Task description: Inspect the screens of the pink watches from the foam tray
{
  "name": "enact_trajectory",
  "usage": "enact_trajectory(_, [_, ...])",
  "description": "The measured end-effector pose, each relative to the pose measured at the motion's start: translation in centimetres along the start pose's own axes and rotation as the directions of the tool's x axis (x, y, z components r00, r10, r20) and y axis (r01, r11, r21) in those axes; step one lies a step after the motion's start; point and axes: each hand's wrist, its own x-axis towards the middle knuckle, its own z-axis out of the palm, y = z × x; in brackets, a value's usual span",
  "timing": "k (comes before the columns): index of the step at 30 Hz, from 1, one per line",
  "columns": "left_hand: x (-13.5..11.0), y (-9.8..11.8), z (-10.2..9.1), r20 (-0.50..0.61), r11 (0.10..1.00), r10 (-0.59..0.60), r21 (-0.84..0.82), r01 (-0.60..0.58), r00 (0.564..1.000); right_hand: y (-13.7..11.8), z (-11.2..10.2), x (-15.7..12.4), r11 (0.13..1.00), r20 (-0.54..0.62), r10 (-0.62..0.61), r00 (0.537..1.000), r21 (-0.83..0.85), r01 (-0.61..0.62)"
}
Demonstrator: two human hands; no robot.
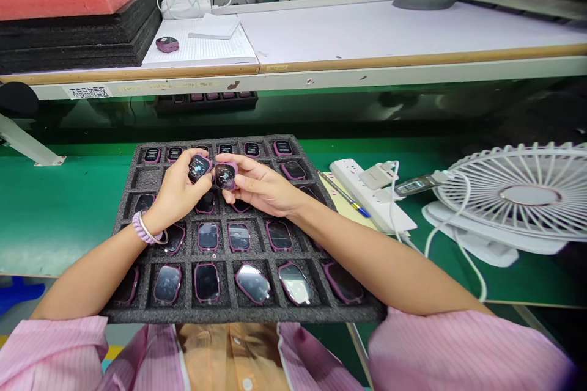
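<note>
Left hand (177,192) grip grasping a watch (199,168), right hand (257,186) another (225,176), above foam tray (137,180) middle, edges clear

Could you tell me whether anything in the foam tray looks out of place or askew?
Yes. In the foam tray's nearest row, two watch bodies sit tilted in their pockets rather than square. A pocket near the far left is vacant. The left hand and right hand each hold a watch.

Both hands (220,186) hold lit watches (200,168) (over foam tray (137,178)).
</note>
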Motion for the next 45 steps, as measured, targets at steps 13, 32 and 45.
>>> enact_trajectory(13, [0.2, -0.3, -0.1, 0.039, 0.998, -0.009, -0.063, 0.011, 0.999, -0.1, -0.1, 0.0, 1.000, -0.017, 0.006, 1.000, 0.001, -0.006])
enact_trajectory(32, [0.4, 0.5, 0.2, 0.267, 0.650, -0.287, -0.652, 0.391, 0.920, 0.1, -0.5, 0.5, 0.996, -0.274, -0.051, 0.960, -0.079, 0.031])
enact_trajectory(45, [0.3, 0.5, 0.5, 0.297, 0.648, -0.249, -0.657, 0.386, 0.922, 0.4, -0.6, 0.6, 0.982, -0.275, -0.106, 0.956, -0.179, 0.057])
